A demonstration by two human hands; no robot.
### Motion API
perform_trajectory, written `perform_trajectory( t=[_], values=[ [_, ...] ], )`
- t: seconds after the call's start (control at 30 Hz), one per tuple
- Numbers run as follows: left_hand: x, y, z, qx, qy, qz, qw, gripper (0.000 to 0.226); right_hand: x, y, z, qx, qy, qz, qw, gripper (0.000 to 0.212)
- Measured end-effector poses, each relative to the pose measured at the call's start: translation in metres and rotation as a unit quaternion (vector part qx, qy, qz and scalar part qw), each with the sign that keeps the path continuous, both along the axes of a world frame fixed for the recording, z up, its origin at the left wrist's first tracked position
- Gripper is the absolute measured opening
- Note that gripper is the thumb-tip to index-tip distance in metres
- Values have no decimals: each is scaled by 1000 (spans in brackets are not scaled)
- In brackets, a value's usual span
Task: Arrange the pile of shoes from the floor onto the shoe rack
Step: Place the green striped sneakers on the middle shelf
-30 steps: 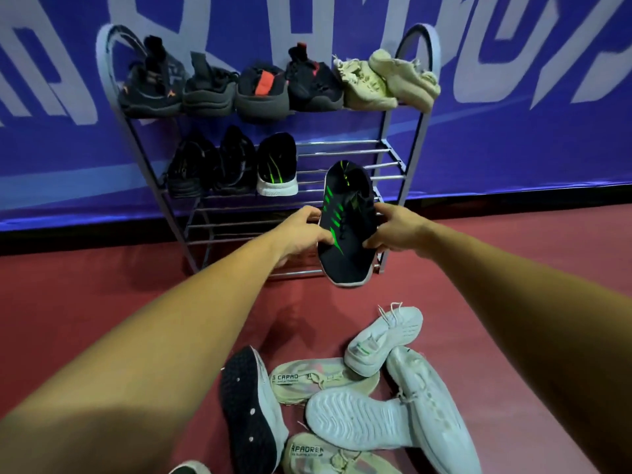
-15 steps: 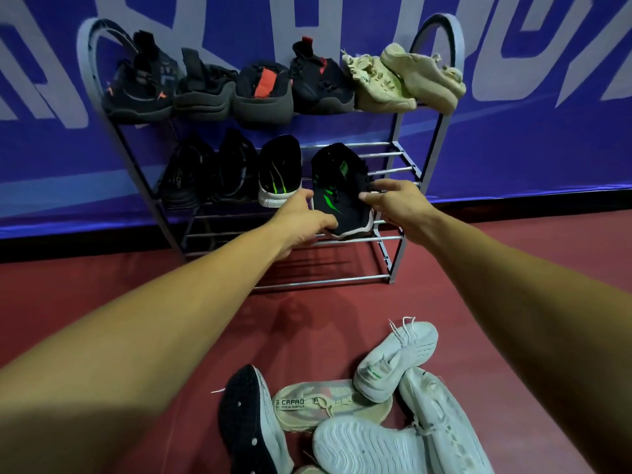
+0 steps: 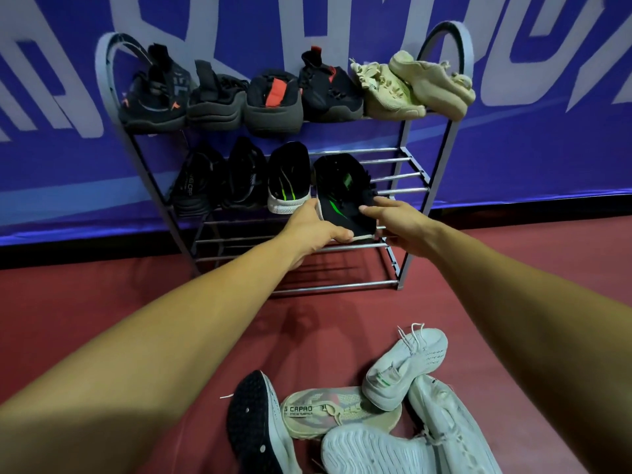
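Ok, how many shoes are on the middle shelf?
4, left to right: far-left black shoe, second black shoe, green-striped shoe, then the matching shoe, gripped by the left hand and right hand. None seem hidden.

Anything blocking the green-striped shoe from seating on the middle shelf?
Nothing visible. The left hand and right hand hold the shoe by its heel, toe end over the middle shelf beside its mate; the bars to its right are bare.
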State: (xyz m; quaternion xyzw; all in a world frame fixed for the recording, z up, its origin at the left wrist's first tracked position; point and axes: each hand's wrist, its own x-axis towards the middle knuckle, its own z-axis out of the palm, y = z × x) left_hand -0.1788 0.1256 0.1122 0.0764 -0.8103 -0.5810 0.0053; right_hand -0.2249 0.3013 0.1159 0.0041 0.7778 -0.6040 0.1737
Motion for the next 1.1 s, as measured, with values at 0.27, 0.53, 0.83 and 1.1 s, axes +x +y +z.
perform_trajectory(
  t=[0.27,0.53,0.83,1.1],
  values=[
    [-2,5,5,-45,-15,25,999,50,21,11,-5,39,-32,3,999,42],
    [-6,2,5,-117,9,39,992,85,22,8,-12,-34,-46,5,998,24],
    [-25,-8,0,-159,17,-9,987,101,6,7,-12,-135,-52,-36,989,50],
    [-36,-5,5,-241,65,-5,968,99,-10,-6,-20,-181,-38,-71,980,54]
  ],
)
